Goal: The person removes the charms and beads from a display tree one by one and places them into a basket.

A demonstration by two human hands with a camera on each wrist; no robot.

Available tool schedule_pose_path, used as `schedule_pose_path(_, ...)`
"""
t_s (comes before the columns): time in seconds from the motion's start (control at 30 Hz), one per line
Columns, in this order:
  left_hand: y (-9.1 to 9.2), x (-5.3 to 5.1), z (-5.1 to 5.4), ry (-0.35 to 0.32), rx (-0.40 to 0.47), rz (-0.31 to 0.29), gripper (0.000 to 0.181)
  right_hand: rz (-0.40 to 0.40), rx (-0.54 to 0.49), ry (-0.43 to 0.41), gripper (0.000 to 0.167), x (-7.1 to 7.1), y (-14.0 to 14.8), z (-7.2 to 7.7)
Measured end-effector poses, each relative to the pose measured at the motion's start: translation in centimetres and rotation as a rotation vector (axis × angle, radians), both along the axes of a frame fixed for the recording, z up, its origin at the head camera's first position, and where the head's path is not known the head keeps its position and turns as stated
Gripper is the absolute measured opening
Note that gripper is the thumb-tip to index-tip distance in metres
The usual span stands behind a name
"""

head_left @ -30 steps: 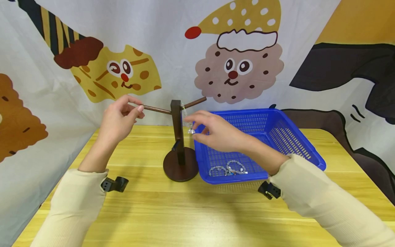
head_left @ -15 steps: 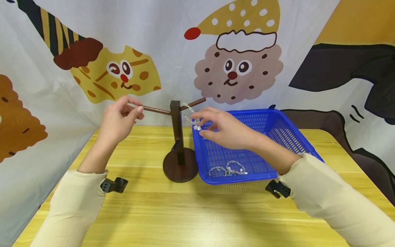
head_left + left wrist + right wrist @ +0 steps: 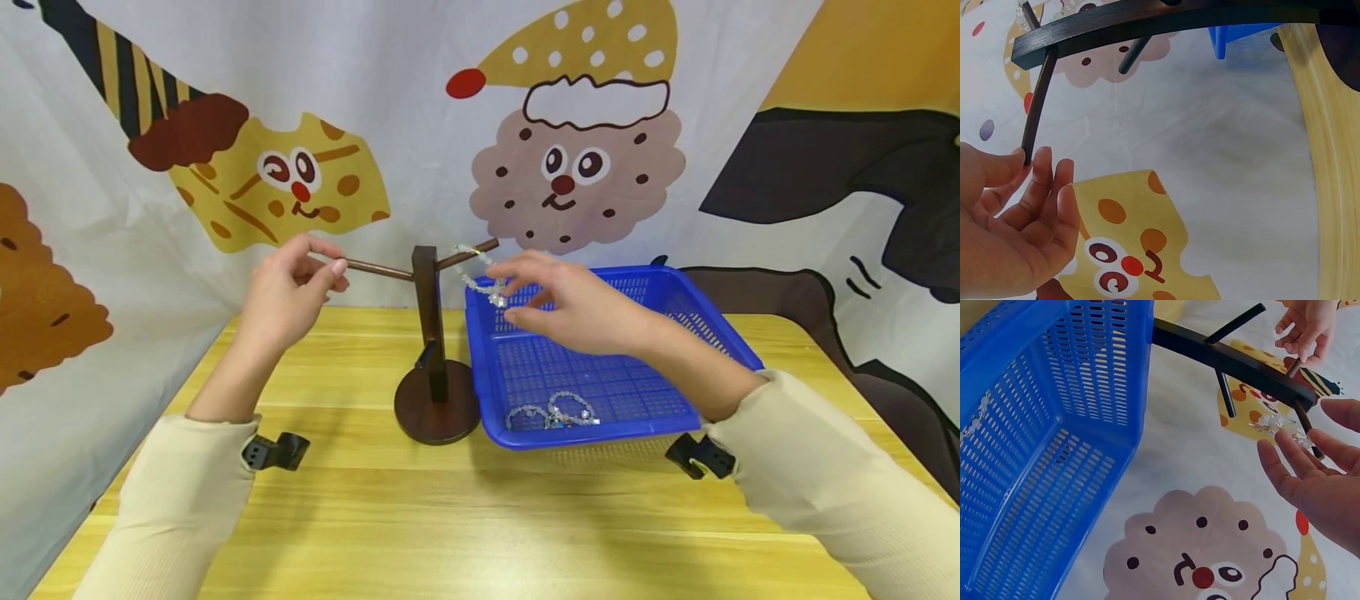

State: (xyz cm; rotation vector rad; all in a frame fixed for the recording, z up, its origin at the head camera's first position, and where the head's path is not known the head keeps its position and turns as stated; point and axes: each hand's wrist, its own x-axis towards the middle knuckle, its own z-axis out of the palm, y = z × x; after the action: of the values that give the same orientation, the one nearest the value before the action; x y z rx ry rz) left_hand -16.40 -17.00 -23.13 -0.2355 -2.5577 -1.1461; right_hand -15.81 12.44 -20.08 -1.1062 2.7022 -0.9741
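Note:
A dark wooden stand [image 3: 431, 321] with a round base and side pegs stands upright on the table. In the head view my left hand [image 3: 285, 296] pinches the tip of its left peg [image 3: 378, 269] between thumb and fingers; the left wrist view confirms this. A clear beaded bracelet [image 3: 475, 286] hangs around the right peg [image 3: 487, 246], near its outer end. My right hand [image 3: 588, 304] holds the bracelet's right side with bent fingers. From the right wrist view, the fingertips touch the bracelet [image 3: 1272, 425], while the thumb is apart from it.
A blue plastic basket [image 3: 486, 400] sits right of the stand, beneath my right forearm. Several beaded bracelets [image 3: 573, 397] lie in its front left corner. Behind the wooden table [image 3: 337, 517] hangs a cartoon-printed cloth [image 3: 427, 167]. Lower pegs [image 3: 1135, 55] stick out from the stand.
My right hand has moved right and slightly up, drawing the bracelet away from the post along the right peg towards its tip. My left hand keeps its place on the left peg.

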Motion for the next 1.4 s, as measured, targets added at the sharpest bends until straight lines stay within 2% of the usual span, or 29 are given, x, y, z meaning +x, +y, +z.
schedule_pose_path(0.4, -0.1, 0.1, -0.1, -0.005, 0.000, -0.006, 0.026, -0.004, -0.006, -0.007, 0.046, 0.1, 1.2, 0.6)
schedule_pose_path(1.4, 0.0, 0.0, 0.0, -0.008, -0.004, -0.010, 0.026, -0.038, -0.005, 0.045, 0.043, 0.3, 3.0, 2.0)
